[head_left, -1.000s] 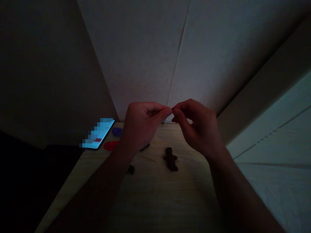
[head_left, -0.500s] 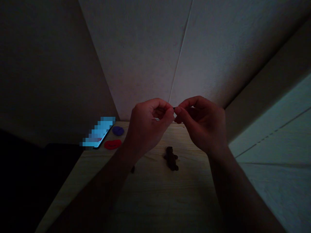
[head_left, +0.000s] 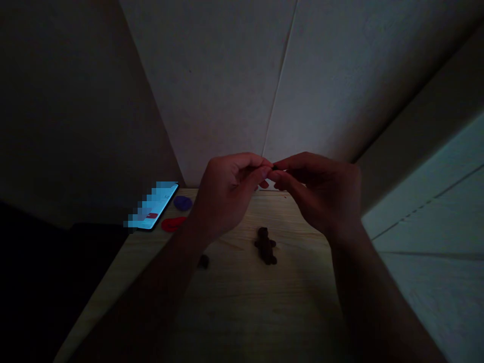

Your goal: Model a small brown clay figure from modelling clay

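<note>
My left hand (head_left: 229,194) and my right hand (head_left: 325,194) meet above the back of the wooden table (head_left: 234,312). Thumbs and forefingers of both are pinched together on a small dark piece (head_left: 275,168), mostly hidden by the fingertips; it looks like modelling clay. Below them lies a dark brown clay figure (head_left: 266,247) with a round head, short arms and feet. A small black lump (head_left: 203,261) rests beside my left forearm.
At the table's back left, a lit phone (head_left: 157,209) lies near a purple clay lump (head_left: 183,203) and a red clay piece (head_left: 172,224), partly covered by my left arm. A pale wall (head_left: 223,91) rises behind the table. The light is dim.
My right hand has turned slightly, its fingers now straighter and its wrist farther right. Both hands still pinch the dark piece. More of the black lump shows beside my left forearm.
</note>
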A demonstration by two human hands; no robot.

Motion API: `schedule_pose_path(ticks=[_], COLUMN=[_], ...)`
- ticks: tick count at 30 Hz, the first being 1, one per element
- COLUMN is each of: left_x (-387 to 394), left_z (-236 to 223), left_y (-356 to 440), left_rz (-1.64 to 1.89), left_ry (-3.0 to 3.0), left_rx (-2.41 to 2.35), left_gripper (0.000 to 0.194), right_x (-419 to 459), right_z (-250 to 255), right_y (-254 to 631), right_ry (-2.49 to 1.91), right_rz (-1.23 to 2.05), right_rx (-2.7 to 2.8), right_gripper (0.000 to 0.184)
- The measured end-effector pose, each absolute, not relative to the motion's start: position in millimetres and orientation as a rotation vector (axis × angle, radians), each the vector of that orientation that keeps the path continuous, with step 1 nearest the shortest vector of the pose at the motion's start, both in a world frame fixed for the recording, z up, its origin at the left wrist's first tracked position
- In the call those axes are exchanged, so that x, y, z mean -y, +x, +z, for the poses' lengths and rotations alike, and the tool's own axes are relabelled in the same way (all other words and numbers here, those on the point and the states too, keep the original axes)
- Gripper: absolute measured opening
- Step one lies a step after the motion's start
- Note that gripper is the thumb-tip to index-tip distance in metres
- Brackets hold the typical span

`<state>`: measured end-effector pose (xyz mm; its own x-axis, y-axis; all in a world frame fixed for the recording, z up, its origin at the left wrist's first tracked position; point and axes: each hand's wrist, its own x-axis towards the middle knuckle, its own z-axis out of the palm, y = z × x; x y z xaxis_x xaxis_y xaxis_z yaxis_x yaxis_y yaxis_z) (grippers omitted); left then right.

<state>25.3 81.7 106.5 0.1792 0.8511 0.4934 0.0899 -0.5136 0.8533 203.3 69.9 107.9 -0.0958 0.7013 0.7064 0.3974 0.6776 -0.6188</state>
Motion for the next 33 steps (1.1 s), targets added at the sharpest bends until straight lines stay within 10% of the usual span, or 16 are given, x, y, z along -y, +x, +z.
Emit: schedule_pose_path(ticks=[33], left_x=[-89.5], left_z=[105.8], left_y=[21.7], left_rz=[1.165], left_ry=[1.388], left_rx=[-0.741], left_gripper=[0.019], right_x=[-70.3], right_z=[111.6], right_y=[210.7], right_ry=[-0.747], right_rz=[-0.103], right_rx=[1.992], right_gripper=[0.008])
